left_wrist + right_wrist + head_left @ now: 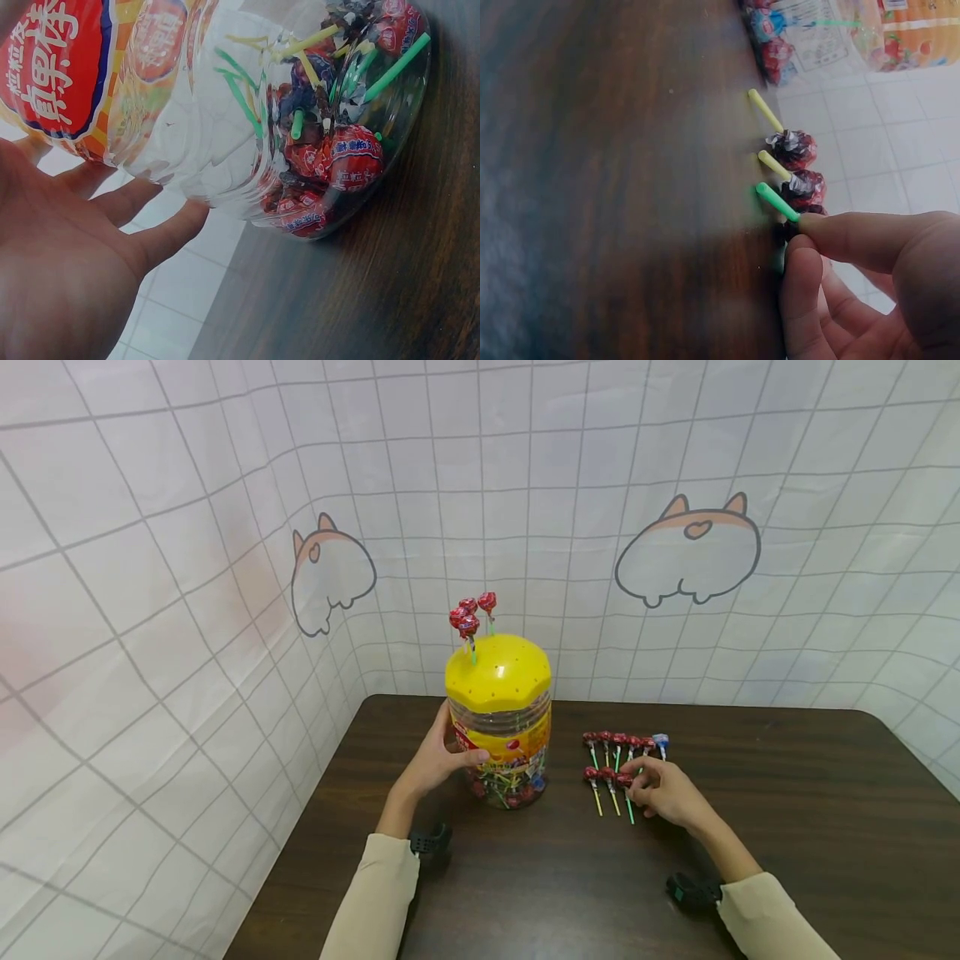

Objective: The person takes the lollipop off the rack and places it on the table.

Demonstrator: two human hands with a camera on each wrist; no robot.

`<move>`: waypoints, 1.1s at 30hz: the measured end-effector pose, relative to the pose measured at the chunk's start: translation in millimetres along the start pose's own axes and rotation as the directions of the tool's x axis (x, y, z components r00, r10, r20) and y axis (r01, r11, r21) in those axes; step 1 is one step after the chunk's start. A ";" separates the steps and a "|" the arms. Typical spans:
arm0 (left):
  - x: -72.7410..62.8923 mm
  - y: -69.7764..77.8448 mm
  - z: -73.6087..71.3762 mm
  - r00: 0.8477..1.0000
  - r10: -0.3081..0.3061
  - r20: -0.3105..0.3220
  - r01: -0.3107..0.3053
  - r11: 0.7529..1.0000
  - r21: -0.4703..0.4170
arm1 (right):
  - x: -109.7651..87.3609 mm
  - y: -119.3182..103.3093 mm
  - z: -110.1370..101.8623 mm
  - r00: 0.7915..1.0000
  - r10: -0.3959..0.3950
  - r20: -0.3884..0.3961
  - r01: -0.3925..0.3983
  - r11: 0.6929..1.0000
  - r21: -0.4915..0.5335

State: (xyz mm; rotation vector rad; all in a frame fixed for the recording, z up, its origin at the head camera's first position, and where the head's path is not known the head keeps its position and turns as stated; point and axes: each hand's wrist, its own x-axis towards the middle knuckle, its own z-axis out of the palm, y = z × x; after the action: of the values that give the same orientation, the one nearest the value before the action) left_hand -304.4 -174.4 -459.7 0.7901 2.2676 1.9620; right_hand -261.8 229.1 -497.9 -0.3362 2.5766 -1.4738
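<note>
A clear plastic jar [501, 731] with a yellow lid [513, 672] stands on the table, loose wrapped lollipops [356, 157] lying in its bottom. My left hand [435, 762] holds the jar's left side, thumb across the front and fingers spread behind it. Several red lollipops [468, 625] stick up out of holes in the lid. To the right, my right hand [670, 792] pinches a green-stick lollipop [776, 201] between thumb and finger near its wrapped head. It is the rightmost of a short row, beside two yellow-stick lollipops [795, 148].
Behind that row lies a second row of several lollipops [618, 739], mostly red, with a blue-wrapped one [661, 741] at its right end. A dark wood table [810, 777] carries everything. Close behind hangs a white grid-patterned cloth [570, 527], which also runs along the left.
</note>
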 end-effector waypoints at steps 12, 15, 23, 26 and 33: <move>0.4 1.1 1.0 1.000 0.013 0.014 -0.013 1.000 -0.020 | 0.2 -0.2 -1.9 1.000 0.018 0.009 -0.018 1.000 0.008; 0.3 0.8 0.6 1.000 0.010 0.012 -0.009 1.000 -0.017 | -0.4 -0.3 -4.3 1.000 0.009 0.023 -0.010 1.000 0.015; -1.4 1.8 -0.2 1.000 0.001 0.006 -0.001 1.000 -0.020 | -3.1 -10.2 -20.4 0.992 -0.029 0.123 0.024 0.999 0.042; -2.0 2.4 0.1 1.000 -0.004 0.001 0.004 1.000 -0.012 | -6.9 -22.4 -28.7 0.985 -0.062 0.158 0.061 0.998 0.011; -0.8 4.1 0.7 1.000 -0.003 0.006 0.003 1.000 -0.011 | -19.2 -64.8 -32.3 0.962 -0.237 0.132 0.234 0.971 0.036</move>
State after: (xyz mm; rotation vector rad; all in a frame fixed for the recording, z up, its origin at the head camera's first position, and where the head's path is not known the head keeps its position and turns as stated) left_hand -302.0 -173.7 -456.3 0.7899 2.2509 1.9662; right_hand -243.6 229.2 -425.2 -0.7371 2.4814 -1.4902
